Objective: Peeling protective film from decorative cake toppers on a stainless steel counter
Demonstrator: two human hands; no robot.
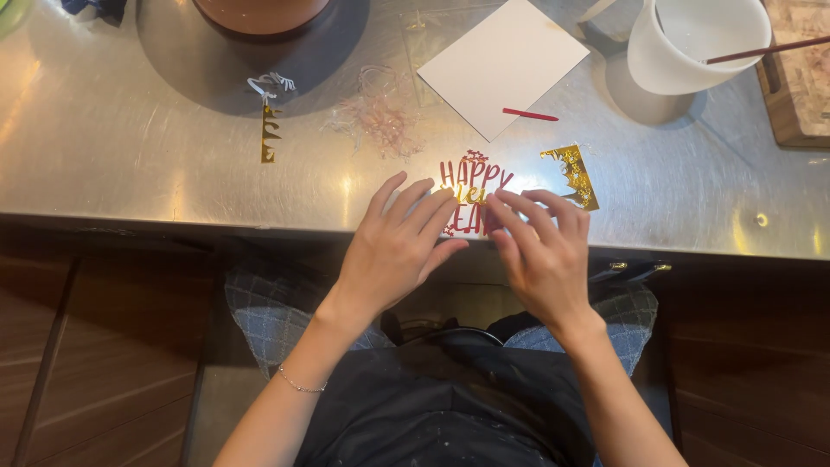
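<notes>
A flat cut-out cake topper (471,186) with red and gold lettering lies near the front edge of the steel counter (130,130). My left hand (399,242) rests on its left side with fingers spread flat. My right hand (540,246) presses its right side, fingertips on the lower letters. A gold cut-out piece (574,175) lies just right of the topper, beside my right fingers.
A white card (504,65) and a small red strip (530,114) lie behind the topper. A white tub (692,43) with a red stick stands at back right, beside a wooden board (800,78). A second gold piece (271,134) and pink tangled threads (380,117) lie to the left.
</notes>
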